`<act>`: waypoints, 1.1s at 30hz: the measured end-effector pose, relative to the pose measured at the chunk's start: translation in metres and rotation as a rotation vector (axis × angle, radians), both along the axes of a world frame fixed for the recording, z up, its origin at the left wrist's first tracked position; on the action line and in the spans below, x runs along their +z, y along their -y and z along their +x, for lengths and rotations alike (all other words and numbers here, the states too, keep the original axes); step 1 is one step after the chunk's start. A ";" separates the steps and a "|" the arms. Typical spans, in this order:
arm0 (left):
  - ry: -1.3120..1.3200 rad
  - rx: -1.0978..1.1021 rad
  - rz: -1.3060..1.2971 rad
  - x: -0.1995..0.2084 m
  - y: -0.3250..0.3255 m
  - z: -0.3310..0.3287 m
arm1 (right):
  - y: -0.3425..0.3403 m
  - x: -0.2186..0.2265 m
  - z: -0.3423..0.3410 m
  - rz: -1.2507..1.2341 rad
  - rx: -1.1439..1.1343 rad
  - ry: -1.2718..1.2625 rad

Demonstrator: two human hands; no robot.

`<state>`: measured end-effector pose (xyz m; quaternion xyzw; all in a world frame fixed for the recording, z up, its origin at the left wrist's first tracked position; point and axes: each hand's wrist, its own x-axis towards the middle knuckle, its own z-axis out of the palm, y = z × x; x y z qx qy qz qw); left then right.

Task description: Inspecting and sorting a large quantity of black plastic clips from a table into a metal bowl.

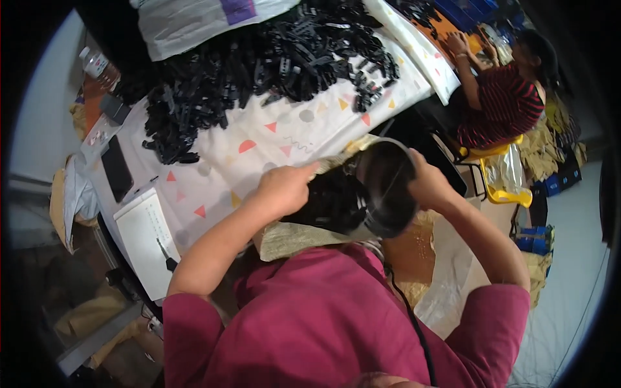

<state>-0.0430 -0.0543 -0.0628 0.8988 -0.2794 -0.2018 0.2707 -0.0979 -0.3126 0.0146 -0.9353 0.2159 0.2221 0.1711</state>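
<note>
My left hand (284,191) is closed on the rim of an open woven sack (301,240) in front of my body. My right hand (432,181) grips the side of a round dark basin (391,187), tipped on its side with its mouth toward the sack opening. Small black plastic parts (333,200) lie in the sack mouth, next to the basin. How full the sack is, I cannot tell. Beyond my hands, a large heap of similar black parts (259,71) covers the far part of the table.
A patterned cloth (259,145) covers the table. Along its left side are a phone (116,168), an open notebook (145,242) with a pen, and a plastic bottle (100,66). A white bag (207,26) lies on the heap. A co-worker (495,107) sits at right on a yellow stool (508,194).
</note>
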 end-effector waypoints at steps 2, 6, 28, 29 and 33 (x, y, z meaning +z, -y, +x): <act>-0.014 -0.057 -0.048 0.006 -0.004 -0.005 | 0.025 0.016 -0.008 -0.076 0.139 0.165; -0.189 0.107 -0.238 0.033 -0.027 -0.010 | -0.019 0.079 0.004 0.166 -0.040 0.191; 0.664 0.605 0.193 0.049 -0.171 0.059 | -0.017 -0.139 0.217 0.263 0.248 0.973; 0.536 0.592 0.128 0.052 -0.146 0.081 | -0.034 -0.138 0.214 0.232 0.234 0.977; 0.607 0.434 0.192 0.023 -0.076 0.151 | -0.066 -0.131 0.202 0.422 0.309 1.066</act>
